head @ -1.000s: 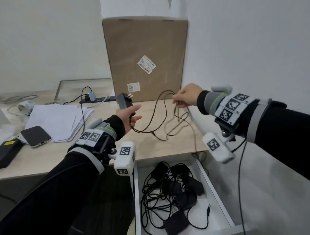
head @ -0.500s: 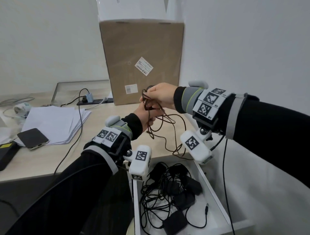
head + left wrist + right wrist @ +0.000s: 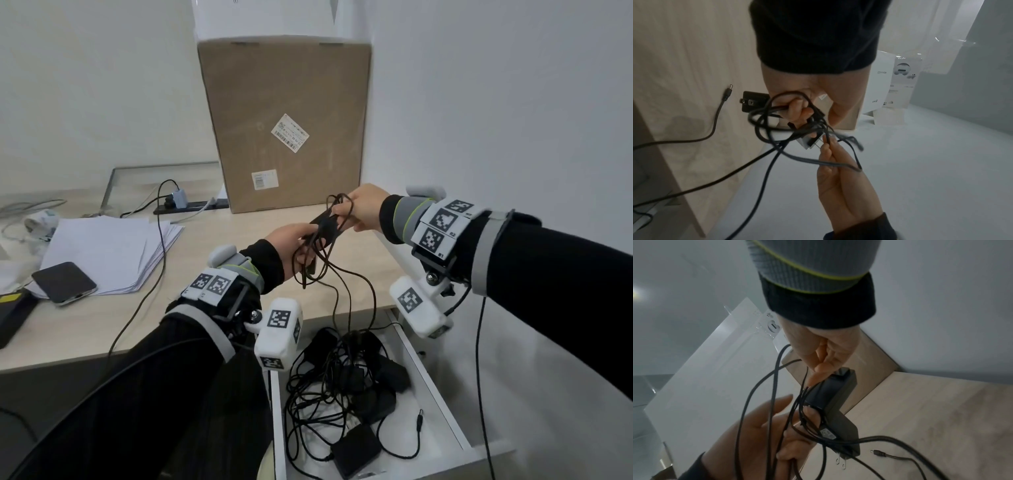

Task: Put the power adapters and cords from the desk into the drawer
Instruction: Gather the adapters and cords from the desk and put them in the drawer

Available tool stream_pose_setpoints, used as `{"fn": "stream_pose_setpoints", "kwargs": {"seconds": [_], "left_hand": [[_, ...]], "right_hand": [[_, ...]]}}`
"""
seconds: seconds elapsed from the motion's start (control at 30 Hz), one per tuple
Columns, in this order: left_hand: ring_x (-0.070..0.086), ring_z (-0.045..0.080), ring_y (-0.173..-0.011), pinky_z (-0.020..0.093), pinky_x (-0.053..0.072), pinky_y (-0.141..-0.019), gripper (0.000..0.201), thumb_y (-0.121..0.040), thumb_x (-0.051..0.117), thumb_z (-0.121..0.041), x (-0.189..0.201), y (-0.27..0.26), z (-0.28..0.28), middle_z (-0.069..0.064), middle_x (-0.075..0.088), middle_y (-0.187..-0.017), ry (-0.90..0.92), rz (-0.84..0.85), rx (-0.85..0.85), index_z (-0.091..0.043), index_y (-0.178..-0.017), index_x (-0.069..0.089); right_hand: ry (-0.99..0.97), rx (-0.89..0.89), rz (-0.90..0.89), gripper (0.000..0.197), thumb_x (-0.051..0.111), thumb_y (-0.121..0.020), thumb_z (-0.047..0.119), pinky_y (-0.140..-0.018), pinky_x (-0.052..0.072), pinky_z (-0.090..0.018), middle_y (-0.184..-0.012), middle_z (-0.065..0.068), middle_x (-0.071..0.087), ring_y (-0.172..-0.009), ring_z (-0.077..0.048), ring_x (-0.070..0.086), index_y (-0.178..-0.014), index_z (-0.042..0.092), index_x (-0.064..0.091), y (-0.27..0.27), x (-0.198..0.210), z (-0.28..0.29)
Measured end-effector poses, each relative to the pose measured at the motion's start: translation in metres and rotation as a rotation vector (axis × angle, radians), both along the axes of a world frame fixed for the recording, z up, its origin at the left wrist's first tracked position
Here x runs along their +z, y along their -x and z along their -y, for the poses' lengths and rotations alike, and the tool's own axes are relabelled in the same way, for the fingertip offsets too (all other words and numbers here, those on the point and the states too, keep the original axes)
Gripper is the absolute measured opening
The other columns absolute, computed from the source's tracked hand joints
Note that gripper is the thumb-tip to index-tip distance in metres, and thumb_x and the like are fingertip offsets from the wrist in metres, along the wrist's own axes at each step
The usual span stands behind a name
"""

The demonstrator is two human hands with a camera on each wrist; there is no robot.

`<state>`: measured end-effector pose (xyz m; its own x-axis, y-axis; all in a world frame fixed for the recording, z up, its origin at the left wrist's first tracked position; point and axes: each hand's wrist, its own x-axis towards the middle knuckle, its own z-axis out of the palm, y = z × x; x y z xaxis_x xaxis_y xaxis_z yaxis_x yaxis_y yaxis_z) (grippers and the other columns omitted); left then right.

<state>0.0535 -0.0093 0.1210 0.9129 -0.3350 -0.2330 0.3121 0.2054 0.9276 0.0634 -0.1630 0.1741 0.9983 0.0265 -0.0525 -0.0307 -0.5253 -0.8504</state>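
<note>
Above desk, both hands, left hand (image 3: pixel 291 245) and right hand (image 3: pixel 363 207), curled round adapter (image 3: pixel 835 404) and cord (image 3: pixel 342 284); label unreadable.

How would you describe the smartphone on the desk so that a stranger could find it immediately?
Start at the tall cardboard box at the back of the desk, then look left to the stack of white paper. The smartphone lies on its near left corner, a dark slab with its screen off, the only glossy thing there.

Cardboard box (image 3: pixel 284 126), papers (image 3: pixel 102 253), phone (image 3: pixel 64 282)
</note>
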Motion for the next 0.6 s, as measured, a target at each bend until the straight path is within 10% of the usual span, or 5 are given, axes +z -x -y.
{"fn": "stream_pose_setpoints", "kwargs": {"seconds": [0.2, 0.37, 0.47, 0.6], "left_hand": [[0.027, 0.008, -0.053, 0.022, 0.017, -0.055, 0.049, -0.088, 0.035, -0.065, 0.010, 0.018, 0.007, 0.000, 0.046, -0.067, -0.227, 0.121, -0.127, -0.020, -0.088, 0.054], [0.039, 0.010, -0.049, 0.020, 0.032, -0.042, 0.101, -0.045, 0.075, -0.052, 0.005, 0.012, 0.020, 0.006, 0.054, -0.082, -0.510, 0.275, -0.058, -0.017, -0.132, 0.037], [0.044, 0.015, -0.056, 0.023, 0.035, -0.045, 0.056, -0.074, 0.071, -0.035, 0.003, 0.008, 0.021, 0.007, 0.055, -0.078, -0.641, 0.324, -0.050, -0.013, -0.119, 0.046], [0.041, 0.012, -0.049, 0.016, 0.032, -0.035, 0.012, -0.095, 0.049, -0.019, -0.002, 0.003, 0.020, 0.002, 0.048, -0.066, -0.648, 0.358, 0.076, -0.014, -0.104, 0.044]], "right_hand": [[0.290, -0.003, 0.029, 0.029, 0.049, -0.095, 0.009, -0.042, 0.043, -0.015, -0.038, 0.003, 0.057, -0.045, -0.012, 0.060, -0.066, 0.009, 0.055, 0.005, 0.005, -0.006], [0.488, -0.038, 0.106, 0.034, 0.053, -0.091, 0.019, -0.048, 0.042, -0.020, -0.060, 0.002, 0.050, -0.059, -0.018, 0.050, -0.057, 0.019, 0.047, 0.004, 0.002, -0.016], [0.218, 0.024, 0.063, 0.033, 0.050, -0.093, 0.015, -0.075, 0.058, -0.025, -0.063, -0.004, 0.066, -0.070, -0.022, 0.067, -0.061, 0.015, 0.059, -0.002, 0.003, -0.020], [-0.111, 0.089, 0.061, 0.028, 0.048, -0.098, 0.019, -0.048, 0.053, -0.014, -0.067, -0.006, 0.060, -0.046, -0.004, 0.064, -0.073, 0.011, 0.056, 0.010, -0.001, -0.013]]}}
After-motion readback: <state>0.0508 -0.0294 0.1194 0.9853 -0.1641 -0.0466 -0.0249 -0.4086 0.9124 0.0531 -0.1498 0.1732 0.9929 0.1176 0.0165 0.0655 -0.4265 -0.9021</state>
